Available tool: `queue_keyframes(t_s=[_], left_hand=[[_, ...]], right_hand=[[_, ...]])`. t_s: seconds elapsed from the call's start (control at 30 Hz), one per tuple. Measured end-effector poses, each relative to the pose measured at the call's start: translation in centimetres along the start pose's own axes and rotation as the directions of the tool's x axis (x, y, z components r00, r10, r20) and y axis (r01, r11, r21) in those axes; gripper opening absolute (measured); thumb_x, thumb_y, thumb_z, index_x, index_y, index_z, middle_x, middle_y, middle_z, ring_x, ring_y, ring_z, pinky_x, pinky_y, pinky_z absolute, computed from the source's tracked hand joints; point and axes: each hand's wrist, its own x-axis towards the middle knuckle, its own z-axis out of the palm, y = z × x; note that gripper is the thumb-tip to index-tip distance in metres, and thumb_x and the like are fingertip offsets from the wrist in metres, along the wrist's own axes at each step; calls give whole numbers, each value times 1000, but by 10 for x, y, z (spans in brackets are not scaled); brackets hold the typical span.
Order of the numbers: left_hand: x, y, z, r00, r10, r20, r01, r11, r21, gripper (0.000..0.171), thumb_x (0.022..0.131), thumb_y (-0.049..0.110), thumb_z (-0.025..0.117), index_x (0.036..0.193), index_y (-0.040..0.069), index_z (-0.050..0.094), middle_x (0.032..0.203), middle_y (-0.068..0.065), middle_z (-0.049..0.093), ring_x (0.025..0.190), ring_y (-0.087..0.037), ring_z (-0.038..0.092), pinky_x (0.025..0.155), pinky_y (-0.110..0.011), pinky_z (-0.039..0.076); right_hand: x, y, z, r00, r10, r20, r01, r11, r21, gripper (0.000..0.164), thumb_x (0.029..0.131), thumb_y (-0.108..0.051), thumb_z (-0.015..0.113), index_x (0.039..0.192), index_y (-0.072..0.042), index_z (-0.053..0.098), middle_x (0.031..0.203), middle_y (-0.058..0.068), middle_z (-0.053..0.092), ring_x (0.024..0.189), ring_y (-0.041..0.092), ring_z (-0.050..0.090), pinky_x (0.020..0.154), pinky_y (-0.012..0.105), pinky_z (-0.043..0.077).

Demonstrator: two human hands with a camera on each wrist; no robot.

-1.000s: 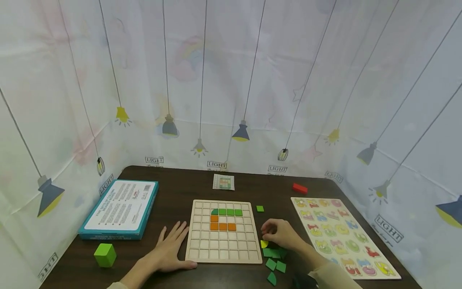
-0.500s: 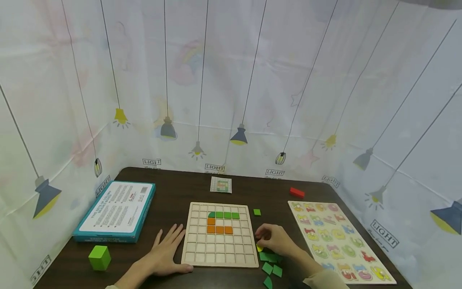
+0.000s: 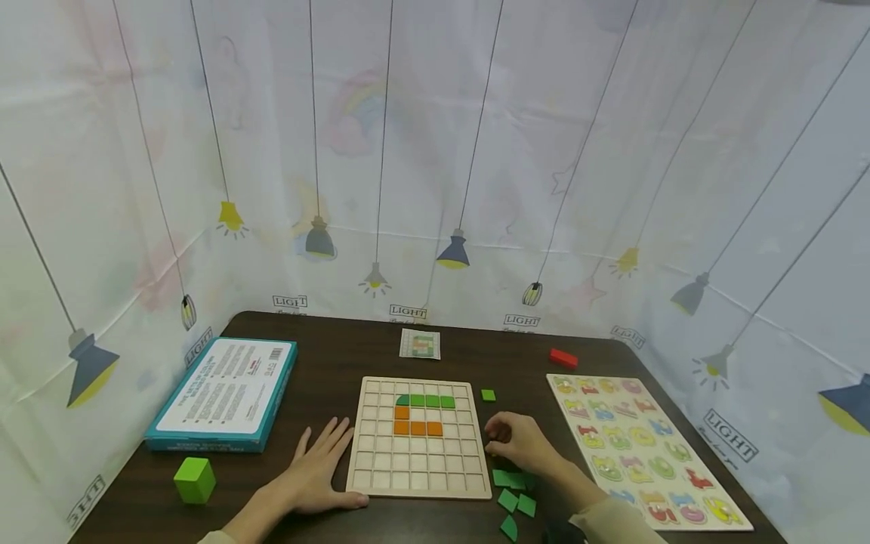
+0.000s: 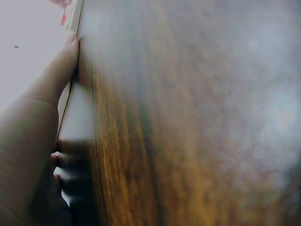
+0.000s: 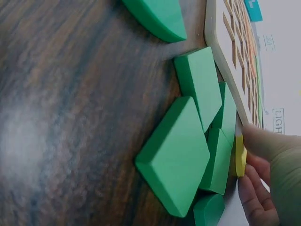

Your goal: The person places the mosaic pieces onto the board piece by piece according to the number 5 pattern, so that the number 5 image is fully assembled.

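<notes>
A square wooden grid board [image 3: 418, 461] lies mid-table, with green and orange tiles [image 3: 418, 428] set in its upper rows. My left hand [image 3: 314, 470] rests with fingers spread along the board's left side, thumb at its near left corner. Just off the board's right edge is my right hand [image 3: 522, 442]. In the right wrist view its thumb and fingers pinch a small yellow piece [image 5: 240, 156], which the hand hides in the head view. Several green pieces [image 5: 176, 155], some diamond-shaped and one curved, lie loose beside that hand.
A small pattern card [image 3: 420, 344] lies behind the board. One green square [image 3: 488, 395] and a red block [image 3: 563, 357] sit to the right, near a picture puzzle board [image 3: 642, 446]. At left are a blue box [image 3: 224, 385] and a green cube [image 3: 194, 480].
The yellow piece, visible on the table under my right fingers earlier, is now hidden in the head view by that hand. My left hand stays in place.
</notes>
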Motion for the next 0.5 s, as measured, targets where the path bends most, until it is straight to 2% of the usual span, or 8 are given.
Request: queue_keyframes(t_s=[0.07, 0.17, 0.3, 0.5], left_hand=[[0, 2, -1, 1000, 0, 4, 0, 1000, 1, 111, 71, 76, 59, 149, 4, 26, 155, -16, 17, 141, -37, 10, 103, -67, -1], [0, 5, -2, 1000, -12, 25, 12, 1000, 17, 112, 71, 78, 57, 150, 6, 24, 156, -14, 15, 142, -35, 8, 104, -65, -1], [-1, 7, -5, 999, -20, 37, 19, 1000, 19, 112, 71, 78, 56, 150, 6, 23, 156, -14, 14, 142, -35, 7, 104, -65, -2], [-2, 6, -6, 999, -22, 35, 21, 1000, 22, 110, 72, 77, 56, 150, 6, 24, 156, -14, 15, 142, -35, 8, 104, -65, 0]], right_hand=[[0, 0, 0, 1000, 8, -29, -9, 1000, -8, 22, 77, -6, 77, 96, -5, 65, 84, 3, 63, 71, 11, 60, 61, 24, 51], [-2, 1, -2, 997, 23, -71, -28, 997, -75, 27, 75, -12, 80, 96, -6, 65, 83, 1, 60, 71, 11, 57, 61, 24, 49], [-5, 3, -5, 998, 23, -50, -30, 987, -155, 29, 71, -21, 83, 91, -8, 65, 76, -3, 55, 66, 8, 49, 57, 25, 44], [-5, 8, -6, 1000, -3, -20, 1, 995, -97, 31, 74, -11, 81, 99, -5, 64, 84, 1, 61, 73, 13, 58, 62, 26, 50]])
